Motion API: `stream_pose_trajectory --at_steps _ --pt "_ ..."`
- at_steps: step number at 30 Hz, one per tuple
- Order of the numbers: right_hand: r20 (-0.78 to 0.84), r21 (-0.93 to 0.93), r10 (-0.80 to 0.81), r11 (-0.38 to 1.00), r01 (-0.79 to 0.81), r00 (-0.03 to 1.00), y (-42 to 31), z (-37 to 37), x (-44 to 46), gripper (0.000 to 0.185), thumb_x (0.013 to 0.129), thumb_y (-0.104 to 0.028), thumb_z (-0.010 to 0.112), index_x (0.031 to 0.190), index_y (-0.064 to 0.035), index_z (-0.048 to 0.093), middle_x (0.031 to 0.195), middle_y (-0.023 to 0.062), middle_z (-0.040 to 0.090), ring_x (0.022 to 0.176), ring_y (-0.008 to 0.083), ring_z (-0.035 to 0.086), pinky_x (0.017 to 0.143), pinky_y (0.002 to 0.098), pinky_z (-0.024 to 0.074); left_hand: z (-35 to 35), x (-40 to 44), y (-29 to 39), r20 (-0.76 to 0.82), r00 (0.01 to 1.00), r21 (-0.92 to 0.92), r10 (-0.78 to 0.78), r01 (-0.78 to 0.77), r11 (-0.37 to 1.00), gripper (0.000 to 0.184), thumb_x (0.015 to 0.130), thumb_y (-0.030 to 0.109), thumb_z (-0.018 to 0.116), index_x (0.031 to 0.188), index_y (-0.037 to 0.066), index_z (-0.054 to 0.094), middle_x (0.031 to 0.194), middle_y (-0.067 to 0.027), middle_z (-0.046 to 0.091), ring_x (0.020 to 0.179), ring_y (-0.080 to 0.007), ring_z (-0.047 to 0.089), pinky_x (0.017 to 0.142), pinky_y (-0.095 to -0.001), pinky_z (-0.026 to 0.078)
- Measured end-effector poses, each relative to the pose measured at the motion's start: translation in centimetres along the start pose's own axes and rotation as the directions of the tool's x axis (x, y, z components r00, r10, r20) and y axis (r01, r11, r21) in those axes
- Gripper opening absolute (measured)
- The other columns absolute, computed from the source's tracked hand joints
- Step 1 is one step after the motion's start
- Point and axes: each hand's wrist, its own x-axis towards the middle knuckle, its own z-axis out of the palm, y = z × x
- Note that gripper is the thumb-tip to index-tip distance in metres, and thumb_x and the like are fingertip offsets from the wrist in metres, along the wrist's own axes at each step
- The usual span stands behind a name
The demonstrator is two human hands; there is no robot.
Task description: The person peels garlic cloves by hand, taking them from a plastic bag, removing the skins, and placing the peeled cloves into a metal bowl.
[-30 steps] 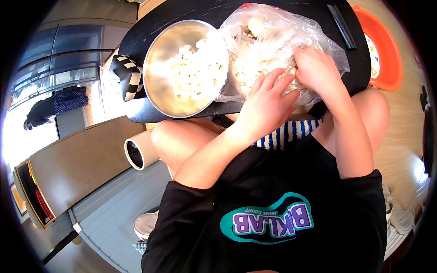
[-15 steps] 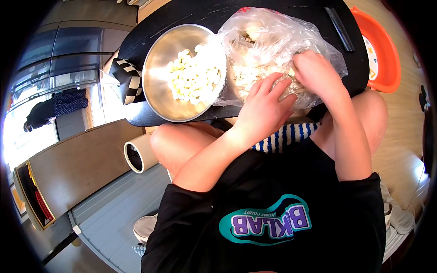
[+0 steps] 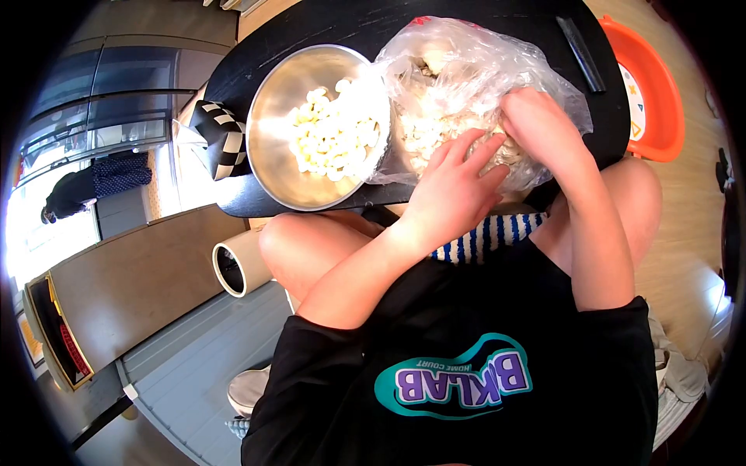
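A clear plastic bag [image 3: 536, 66] lies opened out, holding whole garlic bulbs [image 3: 435, 58] and a heap of papery garlic skins [image 3: 423, 128]. My left hand [image 3: 454, 182] rests over the bag's near side, its fingers spread and its thumb out of sight. Just right of it, my right hand [image 3: 540, 120] reaches into the bag with curled fingers; the fingertips and whatever they grip are hidden. To the left stands a steel bowl [image 3: 272, 167] touching the bag, with many peeled garlic cloves [image 3: 334, 136] inside.
The black table [image 3: 334, 19] carries a dark bar-shaped object [image 3: 580, 53] at the far right. Beyond that edge sits an orange tub [image 3: 660, 93]. A checkered item [image 3: 224, 140] is beside the bowl, and a cream cylinder [image 3: 241, 264] lies below the table. Another person [image 3: 93, 182] is far left.
My left hand has shifted slightly, its fingers a little farther apart. My right hand stays curled in the bag. The whole view has moved very slightly.
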Motion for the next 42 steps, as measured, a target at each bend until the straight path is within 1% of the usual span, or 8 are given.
stream_pose_trajectory --at_steps 11,13,17,22,28,31,40,42 --pt "-0.145 0.187 -0.059 0.979 0.085 0.988 0.4 -0.3 0.0 0.009 0.085 -0.004 0.057 0.086 0.0046 0.06 0.087 0.0248 0.064 0.084 0.0423 0.061 0.076 0.0439 0.0518 0.0 0.0 0.1 0.003 1.0 0.022 0.009 -0.01 1.0 0.04 0.077 0.02 0.075 0.115 0.014 0.067 0.14 -0.0098 0.05 0.132 -0.0342 0.043 0.104 -0.0467 0.042" --pt "0.114 0.37 -0.02 0.929 -0.023 0.993 -0.3 -2.5 0.0 0.007 0.084 -0.002 0.058 0.085 0.0039 0.056 0.079 0.0197 0.06 0.072 0.0321 0.059 0.07 0.0362 0.0507 -0.1 0.0 0.1 0.0 1.0 0.014 0.008 -0.008 1.0 0.04 0.077 0.019 0.075 0.116 0.014 0.067 0.139 -0.0098 0.05 0.132 -0.034 0.043 0.103 -0.0465 0.042" --pt "0.113 0.52 -0.043 0.854 -0.023 0.993 0.5 -3.2 -0.5 0.007 0.084 -0.003 0.06 0.085 0.002 0.056 0.074 0.016 0.062 0.065 0.0288 0.061 0.066 0.0348 0.0509 -0.4 0.1 0.2 -0.015 1.0 -0.025 0.003 -0.003 1.0 0.042 0.076 0.018 0.076 0.116 0.014 0.067 0.137 -0.0097 0.052 0.131 -0.0331 0.045 0.102 -0.0462 0.042" --pt "0.253 0.913 -0.196 0.372 -0.167 0.947 -0.6 -4.2 -1.0 0.009 0.089 -0.002 0.061 0.096 -0.0015 0.056 0.074 0.0024 0.061 0.063 0.0075 0.06 0.056 0.022 0.0462 -1.8 0.5 -0.3 -0.104 0.995 -0.176 0.008 -0.026 0.984 0.037 0.072 0.015 0.08 0.108 0.011 0.069 0.126 -0.0085 0.06 0.118 -0.0298 0.055 0.095 -0.0429 0.047" --pt "0.168 0.975 -0.221 0.183 -0.128 0.961 -1.7 -4.1 -1.2 0.012 0.092 -0.002 0.06 0.103 -0.0021 0.057 0.072 0.0029 0.062 0.06 0.0085 0.061 0.053 0.0208 0.0466 -3.7 0.3 -1.2 -0.286 0.948 -0.407 -0.139 0.011 0.913 0.022 0.075 -0.003 0.076 0.094 0.003 0.067 0.094 -0.009 0.068 0.077 -0.0221 0.066 0.069 -0.0297 0.053" --pt "0.183 0.976 -0.251 0.16 -0.145 0.951 -2.3 -4.2 -1.3 0.011 0.093 -0.002 0.059 0.104 -0.0021 0.058 0.069 0.004 0.062 0.056 0.0088 0.06 0.052 0.0209 0.0465 -3.0 0.1 -1.7 -0.296 0.868 -0.652 -0.399 0.122 0.748 0.013 0.084 0.002 0.074 0.094 0.002 0.066 0.086 -0.0076 0.064 0.073 -0.0132 0.064 0.065 -0.0255 0.051" --pt "0.042 0.996 -0.184 0.082 -0.027 0.982 -5.2 -2.2 -1.7 0.013 0.1 -0.005 0.05 0.107 -0.0016 0.061 0.074 0.004 0.063 0.058 0.0089 0.06 0.054 0.0214 0.0455 -3.2 -0.5 -1.7 -0.005 0.845 -0.948 -0.535 0.166 0.27 0.015 0.093 0.0 0.066 0.106 -0.002 0.058 0.085 -0.0053 0.066 0.075 -0.0073 0.06 0.07 -0.0225 0.05" --pt "0.026 0.996 -0.185 0.087 -0.01 0.982 -5.5 -1.6 -1.8 0.013 0.101 -0.007 0.049 0.106 -0.0016 0.06 0.078 0.0039 0.064 0.061 0.0086 0.061 0.057 0.0214 0.0458 -3.7 -0.5 -1.5 -0.03 0.834 -0.947 -0.551 0.152 0.282 0.014 0.093 0.0 0.067 0.105 -0.002 0.059 0.084 -0.0049 0.065 0.074 -0.007 0.06 0.069 -0.0221 0.05"
